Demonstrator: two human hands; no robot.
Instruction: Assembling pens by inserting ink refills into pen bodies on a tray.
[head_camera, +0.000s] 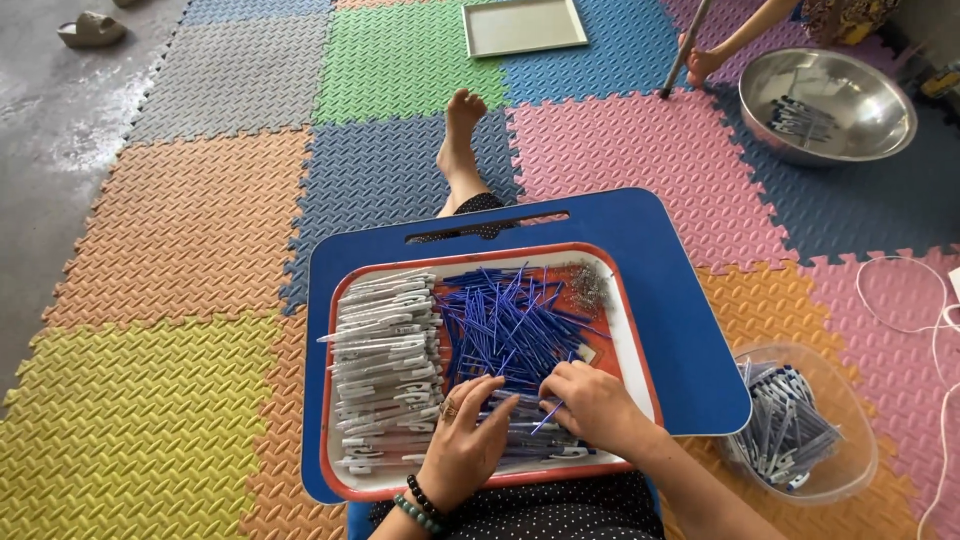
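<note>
- Fingertips (548, 409) of the right hand (590, 400) were pinched on a blue refill (546, 418); left hand (468, 440) fingers were spread over the white barrels (385, 370).
- Loose refills (505, 320) heaped in the red-rimmed tray (640, 350) could easily have been flicked out.
- The tray, resting on the blue lap board (690, 300), might have been tipped.

Blue refills (505, 320) heaped on red-rimmed tray (640, 372)

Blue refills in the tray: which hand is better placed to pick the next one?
Probably the right hand: its fingers already pinch one blue refill beside the pile. The left hand lies flat on the white barrels.
</note>
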